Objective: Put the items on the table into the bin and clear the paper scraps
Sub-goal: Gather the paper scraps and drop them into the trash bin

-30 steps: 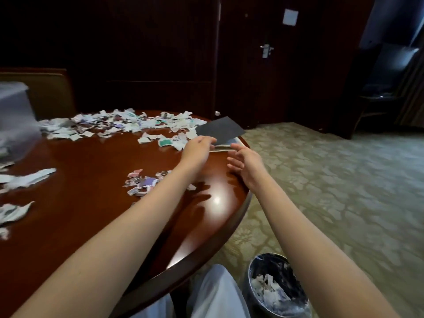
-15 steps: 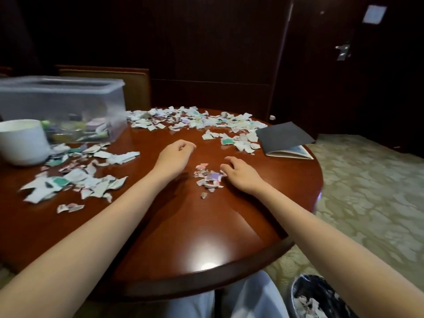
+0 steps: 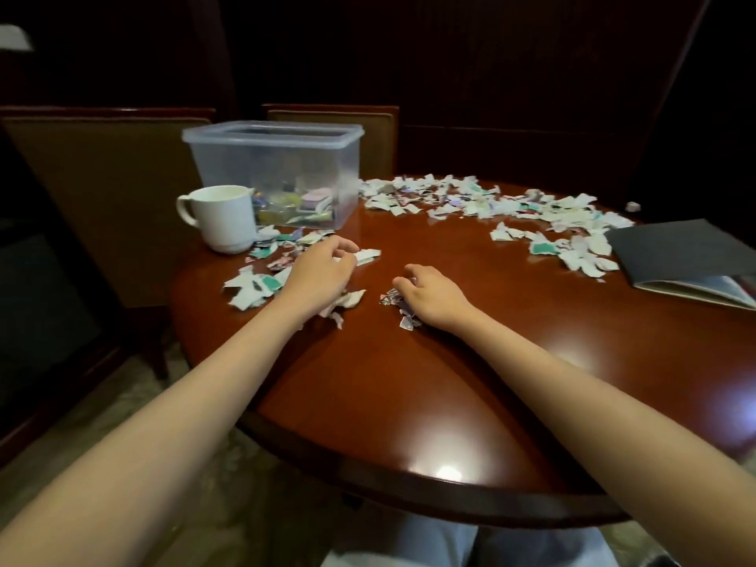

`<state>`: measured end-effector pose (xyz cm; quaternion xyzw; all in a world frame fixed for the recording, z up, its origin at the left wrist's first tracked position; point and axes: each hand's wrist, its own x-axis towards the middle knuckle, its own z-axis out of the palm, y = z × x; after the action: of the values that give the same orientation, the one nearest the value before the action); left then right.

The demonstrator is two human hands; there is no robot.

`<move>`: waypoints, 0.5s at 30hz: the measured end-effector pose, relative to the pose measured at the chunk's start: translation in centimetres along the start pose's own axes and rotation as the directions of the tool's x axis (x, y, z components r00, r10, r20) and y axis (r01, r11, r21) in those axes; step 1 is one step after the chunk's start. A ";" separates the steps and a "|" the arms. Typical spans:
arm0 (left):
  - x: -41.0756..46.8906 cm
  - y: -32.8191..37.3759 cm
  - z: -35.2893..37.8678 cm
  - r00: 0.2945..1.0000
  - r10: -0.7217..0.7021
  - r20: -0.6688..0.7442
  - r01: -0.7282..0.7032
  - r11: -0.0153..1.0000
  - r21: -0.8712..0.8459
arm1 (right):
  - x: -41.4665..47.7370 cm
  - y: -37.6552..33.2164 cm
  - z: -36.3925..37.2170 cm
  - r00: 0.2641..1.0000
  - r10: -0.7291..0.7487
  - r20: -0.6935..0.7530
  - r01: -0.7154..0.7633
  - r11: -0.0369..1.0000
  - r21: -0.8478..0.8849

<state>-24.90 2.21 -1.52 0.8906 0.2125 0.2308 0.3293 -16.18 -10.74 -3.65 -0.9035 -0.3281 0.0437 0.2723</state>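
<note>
The round, glossy reddish-brown wooden tabletop [image 3: 409, 382] carries a clear plastic storage bin [image 3: 275, 169] with a white ceramic mug [image 3: 223, 218] just beside it, scattered torn paper scraps [image 3: 470, 200] across its far side, and a dark grey folder [image 3: 683, 255] at the right edge.

White mug [image 3: 223, 218], reddish-brown table [image 3: 409, 382], perhaps black folder [image 3: 675, 251].

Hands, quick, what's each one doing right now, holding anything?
Left hand: fingers curled on the paper scraps; whether it holds any cannot be told.
Right hand: curled over a small scrap pile; grip not clear.
</note>
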 end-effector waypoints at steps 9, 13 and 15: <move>0.1 -5.1 -3.8 0.986 -0.077 -0.151 0.103 0.979 0.174 | 2.0 -4.7 2.4 0.989 -0.111 0.098 0.098 0.987 0.126; 0.4 -7.0 -4.2 0.972 -0.184 -0.144 0.221 0.927 0.303 | 2.2 -5.5 2.7 0.978 -0.163 0.130 0.140 0.976 0.169; 0.5 -7.5 -4.2 0.956 -0.256 -0.144 0.291 0.898 0.331 | 2.5 -5.8 2.7 0.969 -0.187 0.164 0.148 0.963 0.224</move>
<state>-28.52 9.70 -3.71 0.8837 0.3888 0.1838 0.1846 -18.24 -4.25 -2.72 -0.8306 -0.4209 0.1377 0.3375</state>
